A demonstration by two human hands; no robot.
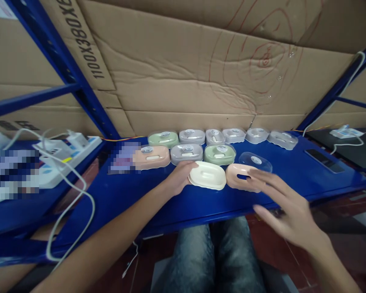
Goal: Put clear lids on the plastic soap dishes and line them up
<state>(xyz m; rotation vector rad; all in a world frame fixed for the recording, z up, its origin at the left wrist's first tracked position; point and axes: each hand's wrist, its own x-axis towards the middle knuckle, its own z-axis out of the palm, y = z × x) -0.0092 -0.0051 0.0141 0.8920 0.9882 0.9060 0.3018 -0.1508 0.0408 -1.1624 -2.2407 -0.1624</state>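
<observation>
My left hand (182, 176) grips the left end of a cream oval soap dish base (208, 176), its hollow side up. Beside it on the right lies a peach soap dish tray (235, 175) with a dark oval slot. Over that tray's right side my right hand (288, 207) reaches with fingers stretched out and thumb apart, slightly blurred; whether the fingertips touch it I cannot tell. Just behind the tray rests a loose clear lid (264, 163) with a round label.
Several lidded soap dishes stand behind in two rows, including a peach one (152, 158) and a green one (220, 155). A dark phone-like slab (324, 160) lies at right on the blue table (177, 209). White power strips (59, 165) and cables are at left, cardboard behind.
</observation>
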